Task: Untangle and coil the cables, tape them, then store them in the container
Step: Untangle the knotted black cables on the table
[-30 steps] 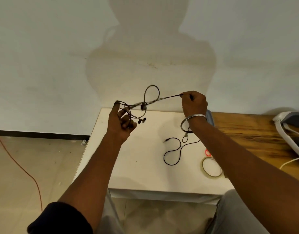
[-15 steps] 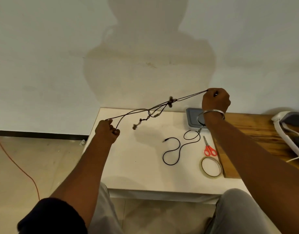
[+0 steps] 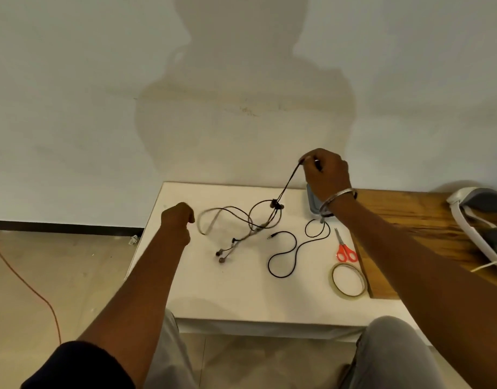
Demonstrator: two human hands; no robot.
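Matt white table (image 3: 227, 290); wooden board (image 3: 396, 214) (visible grain); glossy tape roll (image 3: 351, 295).

A: Right hand (image 3: 326, 172)?
B: Raised, pinching the earphones (image 3: 274, 204) by one cord end; the rest sags onto the table (image 3: 227, 290).
A: Left hand (image 3: 177, 220)?
B: Curled, holding nothing, just beside a loop. Black cable (image 3: 283, 248), scissors (image 3: 344, 248) and tape (image 3: 348, 280) lie to the right.

The left grip (image 3: 176, 220) is held low, with the forearm stretched forward and the fingers curled into a fist; whether anything is held in it cannot be told. The right grip (image 3: 327, 175) is held higher, back of the hand up, arm extended, with a cable (image 3: 287, 185) pinched at the fingertips.
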